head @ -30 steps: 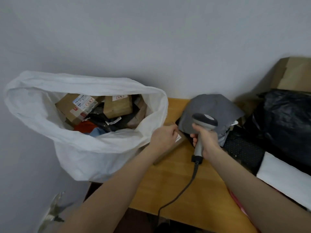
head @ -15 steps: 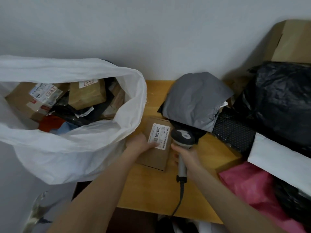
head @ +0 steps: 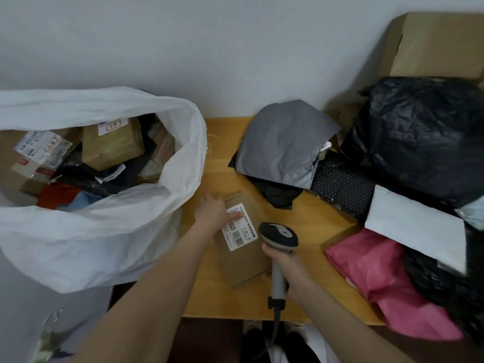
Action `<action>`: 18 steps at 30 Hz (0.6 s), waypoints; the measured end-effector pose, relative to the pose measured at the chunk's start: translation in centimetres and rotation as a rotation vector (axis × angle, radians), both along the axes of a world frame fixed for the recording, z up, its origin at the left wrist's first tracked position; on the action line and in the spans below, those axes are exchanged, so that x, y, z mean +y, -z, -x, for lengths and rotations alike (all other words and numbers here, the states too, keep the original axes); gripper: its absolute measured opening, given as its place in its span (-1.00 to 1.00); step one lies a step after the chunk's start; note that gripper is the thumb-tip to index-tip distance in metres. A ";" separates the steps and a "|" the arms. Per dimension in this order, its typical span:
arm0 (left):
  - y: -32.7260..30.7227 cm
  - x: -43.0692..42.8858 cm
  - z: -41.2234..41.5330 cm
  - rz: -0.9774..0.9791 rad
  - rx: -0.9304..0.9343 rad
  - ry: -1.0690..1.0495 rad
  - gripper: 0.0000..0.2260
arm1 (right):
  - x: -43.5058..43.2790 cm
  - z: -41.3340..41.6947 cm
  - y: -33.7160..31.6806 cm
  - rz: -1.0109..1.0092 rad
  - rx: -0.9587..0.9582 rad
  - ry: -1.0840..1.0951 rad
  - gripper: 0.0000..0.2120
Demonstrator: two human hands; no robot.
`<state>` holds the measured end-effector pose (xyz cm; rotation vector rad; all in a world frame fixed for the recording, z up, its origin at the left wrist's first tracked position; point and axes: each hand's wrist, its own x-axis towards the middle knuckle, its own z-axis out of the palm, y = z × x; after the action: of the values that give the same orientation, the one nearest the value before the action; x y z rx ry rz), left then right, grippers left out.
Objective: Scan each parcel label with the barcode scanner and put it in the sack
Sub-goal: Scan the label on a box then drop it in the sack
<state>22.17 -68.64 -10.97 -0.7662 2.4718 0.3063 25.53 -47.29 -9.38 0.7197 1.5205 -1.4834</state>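
Note:
A small brown cardboard parcel [head: 246,260] lies flat on the wooden table [head: 309,226], its white barcode label [head: 239,227] facing up. My left hand [head: 213,212] rests on the parcel's far left corner, with the thumb on the label's top edge. My right hand [head: 286,268] grips the handle of the grey barcode scanner [head: 279,235], whose dark head sits just right of the label. The white sack [head: 104,226] stands open at the left, with several boxes and bags inside.
A grey poly mailer [head: 285,142] lies on dark bags at the table's back. On the right are piled a black bag [head: 424,137], a white mailer [head: 416,224], a pink bag [head: 379,279] and a dotted black parcel [head: 340,184]. A cardboard box [head: 440,45] stands behind them.
The brown parcel has been pulled away from the grey mailer toward me and lies flat. My right hand has brought the scanner down beside the label. The camera has tilted down.

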 end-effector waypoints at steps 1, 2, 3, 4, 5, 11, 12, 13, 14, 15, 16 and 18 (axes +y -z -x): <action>0.2 -0.3 -0.7 -0.018 -0.023 -0.032 -0.31 | 0.1 0.1 -0.1 0.005 0.012 0.027 -0.61; 0.1 -0.6 -1.4 -0.055 -0.033 -0.075 -0.35 | 0.3 0.2 -0.4 0.004 0.038 0.051 -0.61; 0.0 -0.9 -2.0 -0.119 -0.014 -0.135 -0.38 | 0.5 0.5 -0.6 -0.003 0.073 0.073 -0.59; -0.4 -1.1 -2.5 -0.212 0.023 -0.213 -0.41 | 0.8 0.8 -0.9 -0.012 0.115 0.083 -0.57; -0.9 -1.2 -3.1 -0.314 0.078 -0.305 -0.43 | 1.1 1.1 -1.4 -0.014 0.156 0.090 -0.55; -8.1 -1.2 -4.5 -0.632 0.316 -0.448 -0.44 | 1.9 4.9 -7.4 0.077 0.361 0.139 -0.59; -9.5 -1.4 -4.5 -0.659 0.363 -0.446 -0.47 | 1.9 5.5 -8.7 0.092 0.389 0.144 -0.58; -10.9 -1.6 -4.6 -0.675 0.412 -0.446 -0.52 | 1.9 6.0 -9.9 0.106 0.415 0.152 -0.58; -12.1 -1.8 -4.7 -0.682 0.460 -0.458 -0.58 | 1.9 6.4 -10.9 0.113 0.442 0.154 -0.59; -13.2 -2.0 -4.8 -0.694 0.509 -0.487 -0.62 | 2.0 6.5 -12.0 0.121 0.469 0.154 -0.61; -14.0 -2.2 -4.9 -0.707 0.558 -0.536 -0.63 | 2.1 6.4 -13.0 0.127 0.496 0.144 -0.64; -15.2 -2.6 -5.1 -0.721 0.650 -0.648 -0.61 | 2.5 5.6 -14.5 0.152 0.524 0.096 -0.73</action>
<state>27.30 -71.23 4.26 -1.2293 2.2564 1.8002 19.95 -44.77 5.11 0.3270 1.7430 -1.9417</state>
